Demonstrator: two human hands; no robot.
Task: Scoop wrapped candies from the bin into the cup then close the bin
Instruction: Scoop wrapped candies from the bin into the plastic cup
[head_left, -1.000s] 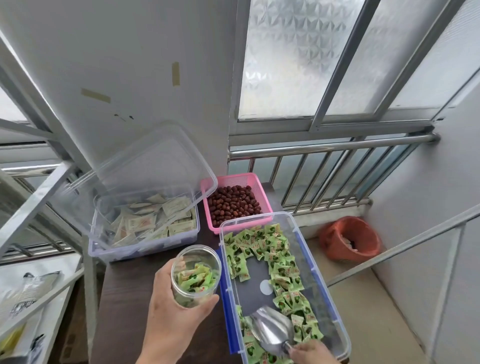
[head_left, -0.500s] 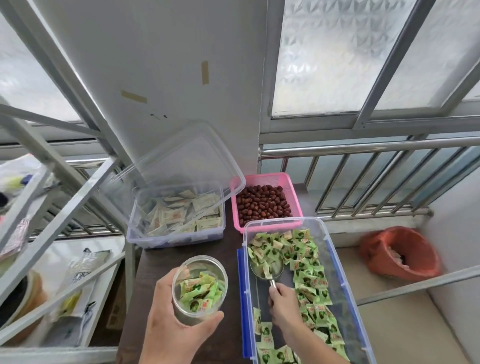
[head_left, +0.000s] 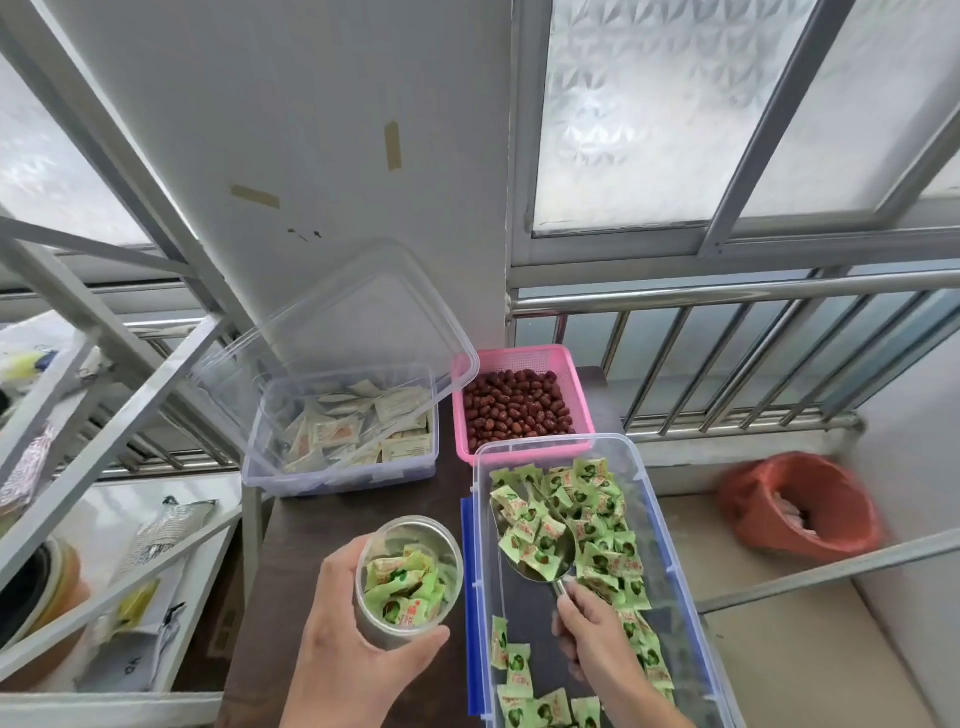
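Head view: left hand wrapped around cup, right hand gripping scoop (candy-laden) inside bin.

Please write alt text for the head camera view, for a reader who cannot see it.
The right hand holds a metal scoop loaded with green candies inside a clear bin, while the left hand holds a partly filled cup beside it. Behind stand a pink basket and an open box.

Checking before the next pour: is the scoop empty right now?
No, the metal scoop in the right hand holds several green wrapped candies over the bin.
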